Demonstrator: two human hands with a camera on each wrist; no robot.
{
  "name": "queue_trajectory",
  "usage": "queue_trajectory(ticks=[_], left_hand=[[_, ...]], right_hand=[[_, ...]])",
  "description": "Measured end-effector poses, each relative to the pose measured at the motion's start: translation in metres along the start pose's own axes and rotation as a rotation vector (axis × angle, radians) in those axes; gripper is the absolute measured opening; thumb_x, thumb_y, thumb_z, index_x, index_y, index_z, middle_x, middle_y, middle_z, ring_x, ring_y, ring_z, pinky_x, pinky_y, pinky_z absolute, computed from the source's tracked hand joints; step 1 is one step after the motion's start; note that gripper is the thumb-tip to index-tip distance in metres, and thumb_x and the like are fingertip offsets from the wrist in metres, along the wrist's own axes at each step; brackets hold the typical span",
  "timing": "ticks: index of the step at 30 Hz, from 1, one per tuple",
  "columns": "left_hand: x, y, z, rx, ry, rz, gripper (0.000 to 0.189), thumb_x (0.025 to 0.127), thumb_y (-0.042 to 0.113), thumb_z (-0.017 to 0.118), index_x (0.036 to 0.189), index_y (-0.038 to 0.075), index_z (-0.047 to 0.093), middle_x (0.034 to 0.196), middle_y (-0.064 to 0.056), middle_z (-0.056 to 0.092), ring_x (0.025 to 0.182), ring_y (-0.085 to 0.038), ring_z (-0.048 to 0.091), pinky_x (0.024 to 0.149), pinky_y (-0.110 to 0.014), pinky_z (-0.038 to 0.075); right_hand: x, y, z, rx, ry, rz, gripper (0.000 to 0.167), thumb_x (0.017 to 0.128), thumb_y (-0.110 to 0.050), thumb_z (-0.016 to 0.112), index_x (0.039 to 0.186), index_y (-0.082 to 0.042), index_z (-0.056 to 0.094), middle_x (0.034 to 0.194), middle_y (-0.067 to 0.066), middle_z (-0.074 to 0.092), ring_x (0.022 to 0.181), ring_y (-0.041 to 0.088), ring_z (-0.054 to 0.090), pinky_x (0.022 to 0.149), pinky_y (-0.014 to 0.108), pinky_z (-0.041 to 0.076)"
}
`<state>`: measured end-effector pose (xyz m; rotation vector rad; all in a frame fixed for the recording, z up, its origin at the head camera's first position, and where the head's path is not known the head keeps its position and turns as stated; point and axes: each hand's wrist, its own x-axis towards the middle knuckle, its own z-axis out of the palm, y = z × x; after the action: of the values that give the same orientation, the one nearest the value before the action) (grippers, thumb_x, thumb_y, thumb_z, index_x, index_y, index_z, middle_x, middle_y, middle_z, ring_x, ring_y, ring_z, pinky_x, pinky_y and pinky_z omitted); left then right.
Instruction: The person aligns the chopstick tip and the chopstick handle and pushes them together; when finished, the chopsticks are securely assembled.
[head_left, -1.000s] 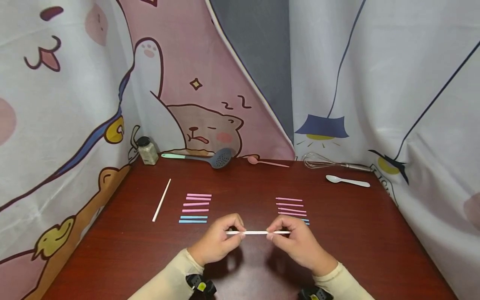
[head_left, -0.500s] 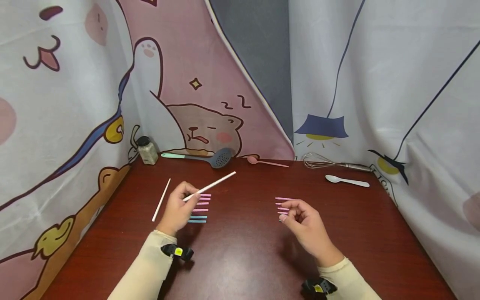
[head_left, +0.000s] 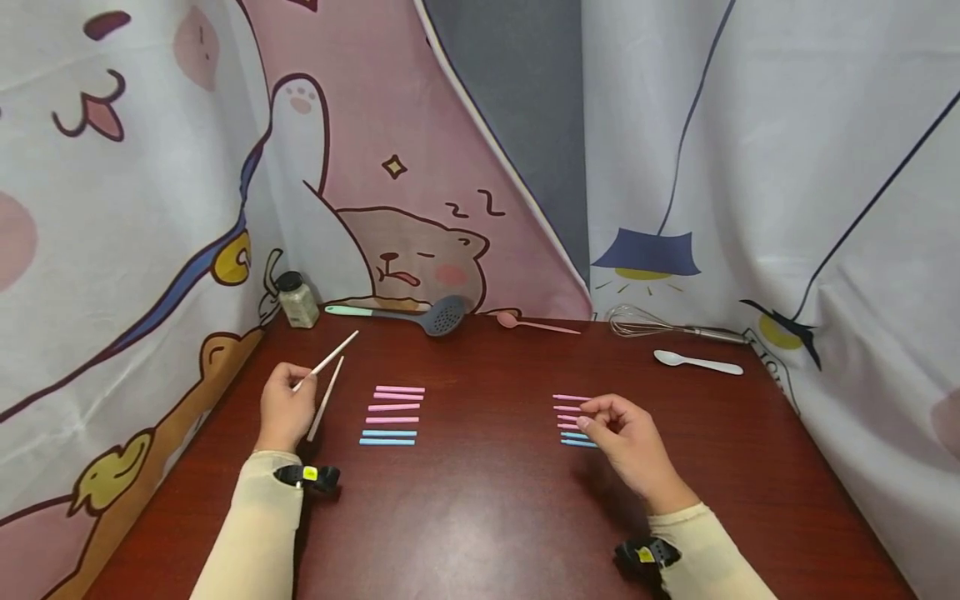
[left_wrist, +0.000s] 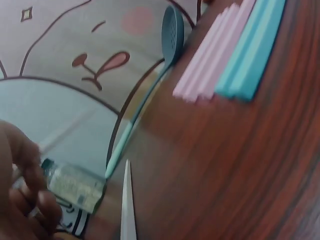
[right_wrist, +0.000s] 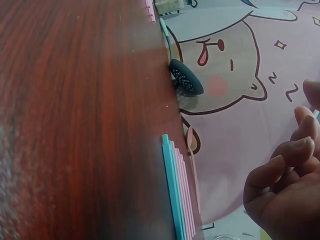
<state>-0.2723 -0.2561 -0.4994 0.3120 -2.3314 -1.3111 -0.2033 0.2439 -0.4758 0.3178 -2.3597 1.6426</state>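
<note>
In the head view, my left hand pinches a white chopstick that slants up to the right over the table's left side. A matching white chopstick lies just to its right; in the left wrist view this lying chopstick is near and tapers to a point. My right hand hovers with loosely bent fingers over the right-hand row of pink sticks and two blue sticks, holding nothing visible. Its fingers hide the right ends of those sticks.
A left-hand row of pink sticks and blue sticks lies left of centre. Along the back are a jar, a slotted ladle, a pink spoon, a whisk and a white spoon. Printed curtains enclose the table.
Both hands held the chopstick at the front centre. The right hand let go and moved up to the right-hand sticks; the left hand carried the chopstick left, beside the lying one.
</note>
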Motion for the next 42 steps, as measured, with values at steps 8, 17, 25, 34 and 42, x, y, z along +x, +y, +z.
queue_trajectory(ticks=[8,17,25,34,42], left_hand=[[-0.002,-0.012,-0.009,0.143,-0.02,-0.138,0.02,0.101,0.014,0.053,0.112,-0.001,0.06,0.11,-0.03,0.065,0.105,-0.047,0.06,0.086,-0.055,0.041],[-0.007,-0.009,-0.012,0.283,-0.118,-0.257,0.022,0.097,0.018,0.051,0.107,0.001,0.061,0.11,-0.029,0.067,0.108,-0.05,0.061,0.091,-0.067,0.031],[-0.006,-0.004,-0.017,0.397,-0.205,-0.293,0.022,0.094,0.021,0.056,0.1,0.001,0.065,0.098,-0.023,0.069,0.099,-0.044,0.063,0.091,-0.07,0.029],[-0.004,-0.005,-0.021,0.444,-0.299,-0.296,0.026,0.094,0.026,0.061,0.099,0.001,0.066,0.097,-0.022,0.07,0.099,-0.043,0.065,0.09,-0.069,0.032],[-0.005,-0.002,-0.02,0.438,-0.309,-0.295,0.026,0.095,0.027,0.061,0.099,0.002,0.065,0.093,-0.02,0.069,0.095,-0.04,0.064,0.087,-0.066,0.031]], right_hand=[[-0.001,0.0,0.001,0.001,-0.01,0.042,0.015,0.095,-0.003,0.076,0.105,0.005,0.069,0.073,0.0,0.056,0.065,0.007,0.049,0.056,0.026,0.042],[-0.001,0.002,0.001,-0.015,-0.014,0.051,0.014,0.096,-0.006,0.075,0.104,0.003,0.069,0.075,0.001,0.055,0.066,0.008,0.05,0.056,0.026,0.043],[-0.001,0.004,0.002,-0.009,-0.007,0.053,0.008,0.095,-0.006,0.076,0.099,-0.004,0.07,0.074,0.0,0.055,0.065,0.008,0.049,0.056,0.026,0.043],[-0.001,0.004,0.002,-0.013,-0.013,0.05,0.008,0.095,-0.007,0.076,0.099,-0.004,0.069,0.073,-0.002,0.055,0.065,0.008,0.049,0.055,0.027,0.042],[-0.001,0.004,0.002,-0.002,-0.013,0.055,0.009,0.095,-0.006,0.076,0.099,-0.004,0.069,0.073,-0.001,0.054,0.064,0.008,0.048,0.054,0.027,0.042]])
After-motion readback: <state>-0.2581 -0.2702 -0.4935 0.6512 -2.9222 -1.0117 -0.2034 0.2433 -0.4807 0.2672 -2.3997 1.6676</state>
